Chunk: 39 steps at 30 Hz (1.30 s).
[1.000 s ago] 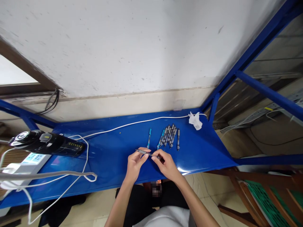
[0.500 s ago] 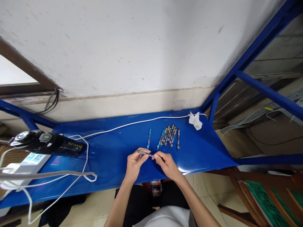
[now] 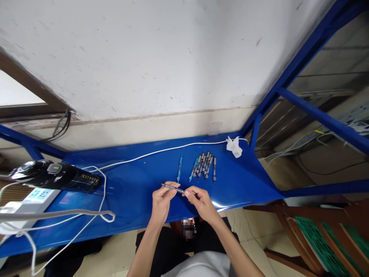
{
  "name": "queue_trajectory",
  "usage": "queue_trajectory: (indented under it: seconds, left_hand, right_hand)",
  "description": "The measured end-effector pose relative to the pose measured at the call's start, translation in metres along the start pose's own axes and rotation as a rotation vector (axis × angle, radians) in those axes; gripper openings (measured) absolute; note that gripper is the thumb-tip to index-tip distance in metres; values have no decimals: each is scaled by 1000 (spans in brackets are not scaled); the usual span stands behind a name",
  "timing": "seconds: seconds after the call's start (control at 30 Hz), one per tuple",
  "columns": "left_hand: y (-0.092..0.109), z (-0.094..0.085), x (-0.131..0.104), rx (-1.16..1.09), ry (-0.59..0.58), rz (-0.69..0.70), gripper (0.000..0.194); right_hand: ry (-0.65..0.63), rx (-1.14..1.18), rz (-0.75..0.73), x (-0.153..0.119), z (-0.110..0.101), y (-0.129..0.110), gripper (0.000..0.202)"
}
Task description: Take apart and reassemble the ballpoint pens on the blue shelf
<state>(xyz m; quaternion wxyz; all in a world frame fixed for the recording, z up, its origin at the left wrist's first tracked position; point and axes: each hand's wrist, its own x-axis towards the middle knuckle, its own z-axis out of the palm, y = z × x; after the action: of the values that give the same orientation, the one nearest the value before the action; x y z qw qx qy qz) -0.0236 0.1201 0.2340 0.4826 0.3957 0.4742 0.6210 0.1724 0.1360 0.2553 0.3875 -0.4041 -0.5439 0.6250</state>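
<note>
Above the near edge of the blue table, a grey pen (image 3: 179, 190) lies slantwise between my two hands. My left hand (image 3: 163, 198) pinches its left part with thumb and fingers. Closed round the right end of the same pen is my right hand (image 3: 198, 199), whose fingertips hide that end. Just beyond my hands, a blue pen (image 3: 179, 169) lies alone on the table. To its right is a pile of several grey pens (image 3: 204, 165), with another blue pen (image 3: 193, 169) along its left side and a single grey pen (image 3: 214, 169) along its right.
A black bottle (image 3: 60, 175) lies tilted at the left by a white power strip (image 3: 37, 196) and loose white cables (image 3: 105, 196). Crumpled tissue (image 3: 234, 147) sits at the back right of the blue table (image 3: 129, 200). A white cord (image 3: 161, 151) runs along the back.
The view has shifted slightly, so the table's things appear a little further left. Both hands keep hold of the grey pen, and slightly more of it shows between them.
</note>
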Motion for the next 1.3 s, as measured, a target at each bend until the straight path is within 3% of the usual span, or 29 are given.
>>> queue_trajectory:
  seconds: [0.17,0.27,0.47,0.63,0.73,0.93,1.3]
  left_hand:
    - [8,6,-8,95,-66,35,22]
    - [19,7,-3,332,-199,111,27]
    - [21,-4,17,904,-355,385,65]
    - [1,-7,20,1168,-402,425,50]
    - [-7,-7,18,1188,-362,428,47]
    - [-16,-12,19,1107,-233,450,43]
    - [-17,-19,20,1023,-40,480,24]
  right_hand:
    - [-3,370,86,-9,9,2,42]
    - [157,466,27,-11,6,3,37]
    - [483,622,-113,-9,-28,-20,43]
    - [412,978,-80,-14,-51,-49,37]
    - [382,1139,-74,-16,-59,-54,41]
    - [464,1302,-47,-17,-72,-38,49]
    - [442,1352,-136,-28,-75,-51,44]
